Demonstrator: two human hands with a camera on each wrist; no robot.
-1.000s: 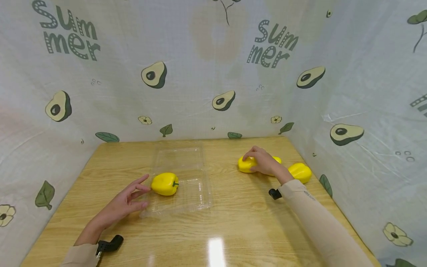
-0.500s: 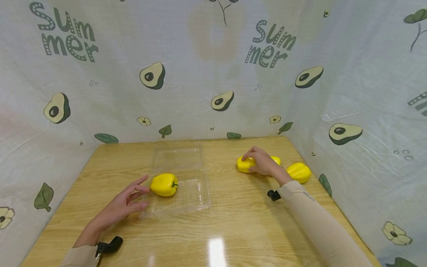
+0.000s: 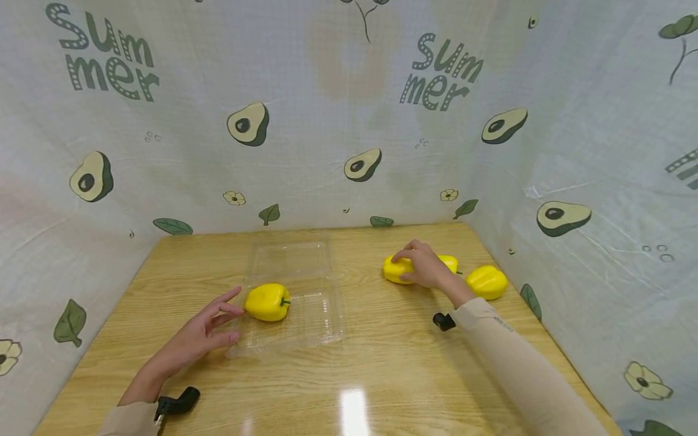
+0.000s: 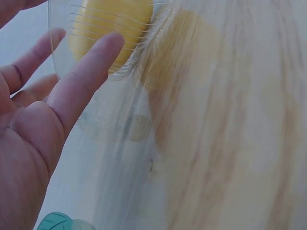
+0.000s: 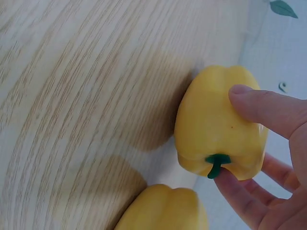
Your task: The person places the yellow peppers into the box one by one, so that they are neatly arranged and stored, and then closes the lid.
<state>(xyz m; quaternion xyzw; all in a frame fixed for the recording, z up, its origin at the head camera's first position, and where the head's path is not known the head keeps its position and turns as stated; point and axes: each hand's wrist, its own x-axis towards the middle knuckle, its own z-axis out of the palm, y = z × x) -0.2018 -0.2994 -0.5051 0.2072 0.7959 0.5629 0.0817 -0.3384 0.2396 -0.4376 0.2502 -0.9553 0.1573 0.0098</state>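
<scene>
My right hand (image 3: 428, 266) grips a yellow bell pepper (image 5: 218, 120) with a green stem, thumb on one side and fingers on the other, at the back right of the table. A second yellow pepper (image 5: 165, 211) lies right behind that hand, partly hidden by it in the head view. Farther right sits a third yellow pepper (image 3: 487, 283). At the left, my left hand (image 3: 204, 330) rests with fingers spread at the side of a clear plastic clamshell box (image 3: 305, 321). One more yellow pepper (image 3: 267, 302) lies inside the box, near the fingertips.
The box's clear lid (image 3: 291, 257) lies folded back toward the rear of the wooden table (image 3: 382, 363). A printed cloth (image 3: 305, 181) stands around the back and both sides. Each wrist carries a small black camera (image 3: 180, 401).
The right hand has moved slightly left with its pepper, uncovering more of the pepper behind it. The left hand and the box stay nearly the same.
</scene>
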